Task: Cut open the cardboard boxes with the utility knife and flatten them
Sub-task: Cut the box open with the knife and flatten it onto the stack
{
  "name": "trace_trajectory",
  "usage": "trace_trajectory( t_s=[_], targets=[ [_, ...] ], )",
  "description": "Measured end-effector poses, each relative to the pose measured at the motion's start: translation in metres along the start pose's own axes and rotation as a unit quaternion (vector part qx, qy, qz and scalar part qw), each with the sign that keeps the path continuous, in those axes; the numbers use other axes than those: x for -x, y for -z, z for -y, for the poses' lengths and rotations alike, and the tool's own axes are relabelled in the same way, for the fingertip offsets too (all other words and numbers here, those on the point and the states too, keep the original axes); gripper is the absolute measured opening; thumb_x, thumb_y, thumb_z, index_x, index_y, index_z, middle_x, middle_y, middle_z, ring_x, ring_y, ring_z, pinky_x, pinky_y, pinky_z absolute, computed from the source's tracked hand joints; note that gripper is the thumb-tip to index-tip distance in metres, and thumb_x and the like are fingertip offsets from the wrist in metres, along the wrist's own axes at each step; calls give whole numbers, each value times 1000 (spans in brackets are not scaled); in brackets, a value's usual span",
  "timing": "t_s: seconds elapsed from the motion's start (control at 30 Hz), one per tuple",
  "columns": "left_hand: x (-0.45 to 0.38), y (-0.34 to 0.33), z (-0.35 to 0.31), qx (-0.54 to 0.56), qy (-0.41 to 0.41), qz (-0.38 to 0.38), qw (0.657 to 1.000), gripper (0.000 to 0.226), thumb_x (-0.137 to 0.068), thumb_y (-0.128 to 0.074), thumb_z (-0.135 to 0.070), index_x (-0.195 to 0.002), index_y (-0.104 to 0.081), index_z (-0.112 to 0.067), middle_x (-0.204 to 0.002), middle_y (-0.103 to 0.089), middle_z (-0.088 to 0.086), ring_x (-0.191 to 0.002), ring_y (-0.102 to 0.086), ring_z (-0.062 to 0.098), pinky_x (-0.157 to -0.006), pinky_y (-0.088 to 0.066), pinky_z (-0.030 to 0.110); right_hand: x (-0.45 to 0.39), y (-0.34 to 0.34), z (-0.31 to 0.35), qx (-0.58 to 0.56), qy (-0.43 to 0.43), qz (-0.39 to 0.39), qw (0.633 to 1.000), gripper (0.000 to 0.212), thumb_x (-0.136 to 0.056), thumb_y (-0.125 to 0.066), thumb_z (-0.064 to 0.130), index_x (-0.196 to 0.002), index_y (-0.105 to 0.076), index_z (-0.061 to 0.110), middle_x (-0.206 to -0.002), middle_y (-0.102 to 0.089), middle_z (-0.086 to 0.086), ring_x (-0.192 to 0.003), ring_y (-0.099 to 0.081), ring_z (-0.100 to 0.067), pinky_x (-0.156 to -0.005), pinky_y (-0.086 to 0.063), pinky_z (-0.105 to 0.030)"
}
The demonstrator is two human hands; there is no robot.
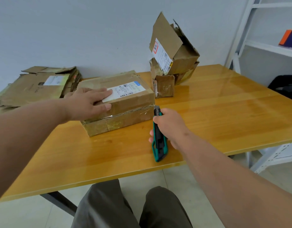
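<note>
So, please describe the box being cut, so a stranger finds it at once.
On the wooden table, look near its middle, in front of the flattened cardboard by the wall. The box is flat and taped, with a white label on top. Only this one has the left hand pressing on it.
</note>
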State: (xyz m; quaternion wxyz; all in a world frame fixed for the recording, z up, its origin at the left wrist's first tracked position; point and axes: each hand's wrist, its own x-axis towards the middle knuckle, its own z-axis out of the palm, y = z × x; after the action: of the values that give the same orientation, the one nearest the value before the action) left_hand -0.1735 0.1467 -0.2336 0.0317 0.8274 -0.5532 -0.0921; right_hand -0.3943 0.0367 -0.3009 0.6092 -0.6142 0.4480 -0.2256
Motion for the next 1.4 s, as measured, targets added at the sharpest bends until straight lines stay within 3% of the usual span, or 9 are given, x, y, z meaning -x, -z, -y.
trace_trajectory(
  t_s=[0.07, 0.2, 0.33, 0.7, 0.83, 0.9, 1.0, 1.17, 1.4],
  targets=[
    [-2, -2, -3, 26, -5, 1, 1000, 56, -98, -34, -54, -150, -16, -47, -157, -9, -25, -148, 1, 11, -117, 4, 54, 0, -6, 1, -46, -7, -9, 999, 13, -97, -41, -1, -107, -48, 4, -77, -57, -23, -35, -57, -23, -34, -44, -25],
    [-1, 2, -2, 150, 2, 29, 988, 54, -100, -40, -44, -151, -22, -40, -157, -7, -26, -146, 6, 4, -120, -1, 43, 1, -19, 8, -100, -18, -41, 994, 11, -95, -42, -3, -94, -49, 5, -78, -58, -24, -36, -58, -25, -33, -42, -23],
    [-3, 0, -2, 193, 9, 26, 981, 52, -102, -44, -34, -151, -26, -37, -157, -9, -26, -146, 4, 3, -120, -3, 39, -3, -27, 11, -132, -16, -64, 989, 11, -95, -43, -2, -96, -51, 5, -88, -61, -27, -40, -62, -25, -35, -43, -22],
    [-8, 1, -2, 158, 8, 39, 987, 53, -104, -39, -35, -152, -20, -37, -158, -5, -24, -147, 6, 7, -119, 3, 40, -1, -53, 10, -179, 9, -52, 982, 23, -95, -46, -2, -80, -48, 16, -88, -60, -28, -40, -62, -24, -37, -46, -24],
    [-9, 1, -1, 146, 9, 38, 988, 53, -104, -38, -35, -153, -19, -37, -159, -4, -23, -147, 7, 8, -120, 4, 41, -2, -56, 10, -155, 2, -69, 985, 19, -93, -45, -1, -81, -49, 13, -103, -63, -34, -66, -69, -39, -50, -57, -37],
    [-9, 1, -1, 144, 12, 37, 989, 53, -104, -38, -36, -153, -18, -37, -159, -4, -23, -147, 7, 8, -120, 3, 41, -1, -63, 9, -147, -3, -65, 987, 15, -92, -45, -1, -84, -51, 10, -106, -63, -35, -69, -69, -40, -58, -58, -44],
    [-8, 0, -2, 124, 10, 35, 992, 53, -104, -37, -36, -153, -17, -36, -159, -2, -21, -147, 7, 10, -119, 4, 40, 5, -79, 5, -165, -7, -17, 986, 11, -93, -44, 0, -91, -52, 6, -97, -62, -33, -50, -64, -30, -48, -57, -38],
    [-7, 0, -3, 104, 10, 32, 994, 53, -105, -34, -36, -154, -15, -34, -160, -1, -19, -148, 7, 12, -118, 4, 40, 8, -85, 3, -179, -13, -21, 984, 9, -93, -44, -1, -96, -51, 3, -104, -60, -36, -39, -60, -25, -39, -49, -27],
    [-5, 2, -6, 112, 15, 35, 993, 53, -105, -35, -35, -154, -15, -34, -160, -1, -18, -148, 8, 12, -118, 5, 41, 12, -82, 6, -189, -15, -5, 982, 11, -94, -45, 0, -88, -49, 9, -94, -59, -27, -49, -64, -29, -41, -49, -27]
  ],
)
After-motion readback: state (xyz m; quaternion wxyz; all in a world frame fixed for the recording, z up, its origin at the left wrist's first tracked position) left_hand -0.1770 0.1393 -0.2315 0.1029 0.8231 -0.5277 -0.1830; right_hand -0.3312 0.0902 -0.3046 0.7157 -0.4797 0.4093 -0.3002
